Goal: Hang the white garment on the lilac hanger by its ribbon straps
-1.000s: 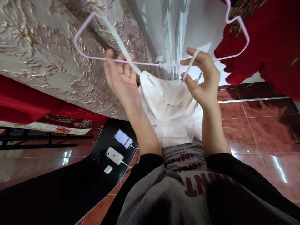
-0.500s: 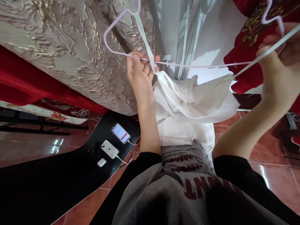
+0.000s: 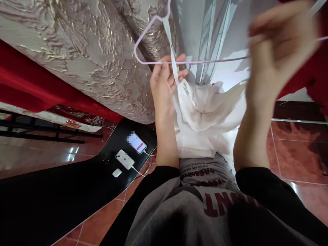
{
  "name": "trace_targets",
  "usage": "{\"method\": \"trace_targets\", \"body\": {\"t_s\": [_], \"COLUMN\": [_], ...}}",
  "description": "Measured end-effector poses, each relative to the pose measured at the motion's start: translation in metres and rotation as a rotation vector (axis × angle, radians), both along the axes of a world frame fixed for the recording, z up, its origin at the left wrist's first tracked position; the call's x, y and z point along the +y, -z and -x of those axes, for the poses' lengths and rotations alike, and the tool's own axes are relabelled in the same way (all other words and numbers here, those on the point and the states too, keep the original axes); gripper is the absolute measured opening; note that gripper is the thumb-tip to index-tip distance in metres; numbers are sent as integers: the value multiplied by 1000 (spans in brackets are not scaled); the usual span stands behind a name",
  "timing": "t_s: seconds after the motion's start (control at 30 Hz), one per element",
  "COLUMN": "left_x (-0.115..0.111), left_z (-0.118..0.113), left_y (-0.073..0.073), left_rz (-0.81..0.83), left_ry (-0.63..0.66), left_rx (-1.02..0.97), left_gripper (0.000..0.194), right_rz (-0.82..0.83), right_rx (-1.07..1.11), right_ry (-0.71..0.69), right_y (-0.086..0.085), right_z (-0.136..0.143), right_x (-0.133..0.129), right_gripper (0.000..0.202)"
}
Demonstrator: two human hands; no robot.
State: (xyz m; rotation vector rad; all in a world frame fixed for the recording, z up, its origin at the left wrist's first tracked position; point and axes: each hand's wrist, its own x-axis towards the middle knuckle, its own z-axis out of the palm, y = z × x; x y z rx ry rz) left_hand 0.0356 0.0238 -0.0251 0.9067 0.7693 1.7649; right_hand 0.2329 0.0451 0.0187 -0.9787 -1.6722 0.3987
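Observation:
My left hand [image 3: 166,77] is closed on the bottom bar of a pale lilac clothes hanger [image 3: 146,44], thumb on the near side. A white strap [image 3: 171,44] loops over the hanger's left shoulder and runs down past my left fingers to a white garment [image 3: 210,109]. The sheer garment hangs in folds below the bar, in front of my body. My right hand [image 3: 284,44] is raised at the upper right, in front of the hanger's right part and covering much of it. Motion blurs its fingers, so its grip cannot be made out.
A beige textured curtain-like fabric [image 3: 77,51] hangs at the left, beside red cloth [image 3: 38,89]. On a black curved surface [image 3: 64,184] lie a lit phone [image 3: 137,142], a second phone [image 3: 124,159] and a small white case [image 3: 117,173]. Charging cables trail off its edge.
My right hand has moved left and up, in front of the hanger's right part. My left hand, still on the bar, appears farther right, as does the surrounding scene.

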Motion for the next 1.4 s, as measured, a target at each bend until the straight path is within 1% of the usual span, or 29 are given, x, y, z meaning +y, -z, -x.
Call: {"method": "trace_targets", "body": {"t_s": [0.07,0.13,0.17,0.2,0.23,0.3,0.33,0.37,0.43,0.5,0.53,0.57,0.6,0.63,0.7,0.77,0.83,0.87,0.9,0.97,1.03,1.1,1.13,1.17,1.23,1.27,1.3,1.33,1.4], "left_x": [-6,-17,-24,-31,-37,-47,-49,-51,-52,-51,-50,-49,-48,-47,-43,-35,-26,-21,-17,-11,-8,-7,-6,-6,-5,-4,-3,-2,0], "left_z": [9,25,36,47,56,70,72,71,61,47,41,36,33,32,36,44,49,49,46,37,22,9,4,1,-2,-1,-1,0,0], "left_y": [0,-1,-3,-5,-7,-14,-20,-28,-47,-70,-80,-87,-91,-91,-80,-61,-41,-33,-27,-19,-17,-16,-15,-15,-13,-13,-12,-12,-13], "left_rz": [-13,-1,8,22,-6,-84,-113,-128,-122,-90,-68,-49,-43,-57,-109,-126,-50,4,51,94,68,12,-19,-48,-95,-101,-93,-78,-48], "left_ry": [8,76,116,213,278,264,251,252,306,358,340,283,201,106,-81,-251,-398,-439,-440,-338,-203,-123,-112,-103,-88,-86,-95,-115,-171], "left_rx": [43,140,182,297,369,397,387,367,304,204,150,97,47,0,-91,-156,-168,-161,-147,-109,-53,-1,11,17,30,39,49,57,53], "left_gripper": [26,29,30,35,38,43,44,45,50,63,66,66,64,60,53,48,42,39,34,27,25,28,30,32,35,35,36,36,36], "right_rz": [-99,-140,-148,-167,-187,-213,-218,-216,-209,-195,-182,-170,-162,-163,-192,-229,-249,-253,-254,-243,-223,-234,-271,-332,-464,-495,-484,-438,-272], "right_rx": [-87,-161,-154,-128,-104,-79,-80,-89,-114,-144,-158,-172,-182,-188,-187,-182,-193,-200,-207,-212,-222,-218,-184,-125,29,97,138,146,105], "right_ry": [27,63,89,112,128,144,145,140,135,148,157,159,155,145,123,120,123,121,116,92,52,11,20,63,211,288,348,371,345], "right_y": [20,36,41,44,46,49,50,52,54,56,56,56,55,55,54,54,55,55,55,57,58,60,60,60,60,60,59,57,51], "right_z": [8,9,8,6,4,2,2,4,8,12,13,13,13,13,11,9,10,11,13,18,21,19,15,8,-10,-20,-30,-39,-48], "right_x": [-1,-2,-3,-5,-8,-15,-19,-22,-26,-28,-28,-28,-28,-27,-26,-25,-26,-27,-28,-31,-34,-36,-35,-34,-27,-22,-18,-13,-8], "right_gripper": [18,13,14,16,20,25,27,28,28,27,26,25,25,24,25,25,25,25,26,31,34,34,33,31,32,33,36,38,36]}}
